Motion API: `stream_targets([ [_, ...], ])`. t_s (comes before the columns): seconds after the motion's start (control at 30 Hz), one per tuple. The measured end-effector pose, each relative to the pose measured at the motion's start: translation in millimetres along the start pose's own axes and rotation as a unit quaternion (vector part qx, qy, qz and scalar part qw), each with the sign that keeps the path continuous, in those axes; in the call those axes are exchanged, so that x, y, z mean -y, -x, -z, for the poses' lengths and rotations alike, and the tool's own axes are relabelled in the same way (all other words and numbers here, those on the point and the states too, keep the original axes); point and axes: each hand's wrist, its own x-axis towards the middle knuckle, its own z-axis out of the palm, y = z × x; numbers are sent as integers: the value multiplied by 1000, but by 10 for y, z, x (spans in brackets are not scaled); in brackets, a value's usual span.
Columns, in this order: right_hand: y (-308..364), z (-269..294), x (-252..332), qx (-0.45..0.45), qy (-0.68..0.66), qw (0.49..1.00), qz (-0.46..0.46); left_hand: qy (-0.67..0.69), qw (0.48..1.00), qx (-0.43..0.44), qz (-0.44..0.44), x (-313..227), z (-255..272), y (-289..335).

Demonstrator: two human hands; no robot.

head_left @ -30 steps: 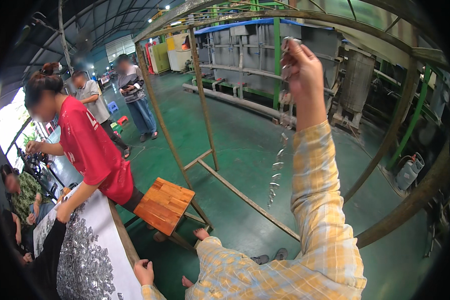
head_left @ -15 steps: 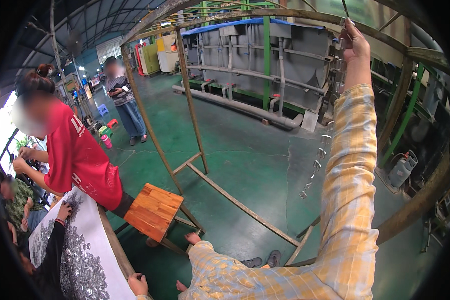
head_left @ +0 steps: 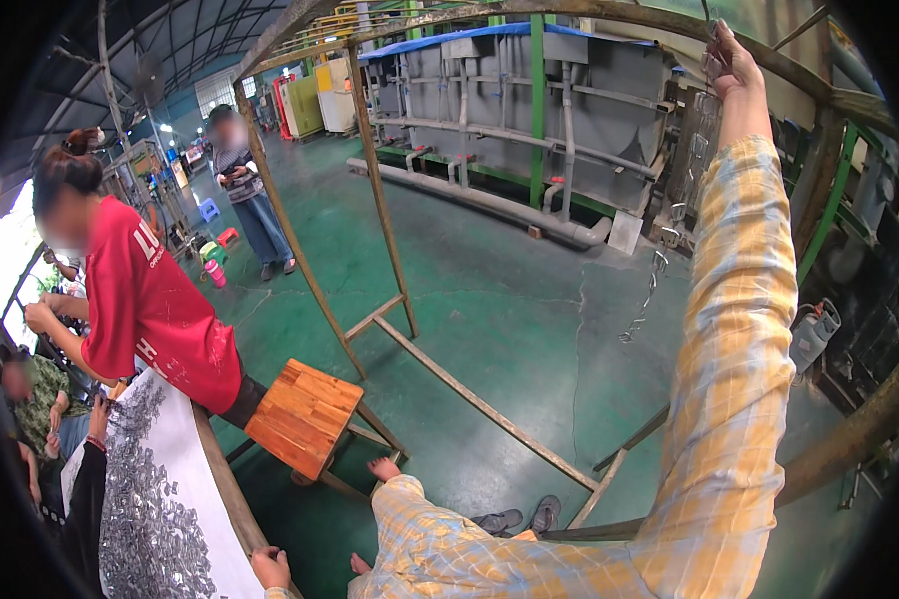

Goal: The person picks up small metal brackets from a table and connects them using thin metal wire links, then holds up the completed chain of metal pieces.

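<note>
High on the right, my right hand (head_left: pixel 737 72) is raised with its fingers pinched on the top of a hanging chain of shiny metal clips (head_left: pixel 676 212). That hand is just beside the upper bar of a rusty metal frame (head_left: pixel 609 12). The chain dangles beside my sleeve, its lower end free above the floor. My left hand (head_left: pixel 270 569) is low at the bottom, its fingers curled on the edge of a white-covered table (head_left: pixel 215 469). Many loose metal pieces (head_left: pixel 150 509) are spread over that table.
A wooden stool (head_left: pixel 305 414) stands beside the table, near a person in red (head_left: pixel 160 290). A co-worker's hand (head_left: pixel 98 419) reaches over the metal pieces. Further back are a standing person (head_left: pixel 245 190) and grey tanks with pipes (head_left: pixel 499 110). A gas cylinder (head_left: pixel 814 334) stands right.
My right hand has shifted right and slightly up in the view, and the hanging chain has swung along with it. The co-worker's hand over the table has moved left. My left hand stays at the edge.
</note>
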Motion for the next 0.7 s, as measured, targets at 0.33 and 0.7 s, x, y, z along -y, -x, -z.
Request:
stream_targets([
  [0.33, -620, 286, 119, 91, -22, 993, -69, 3, 998, 43, 53, -106, 6, 2],
  [0.7, 985, -255, 4, 150, -63, 985, -58, 4, 998, 46, 36, -42, 108, 84],
])
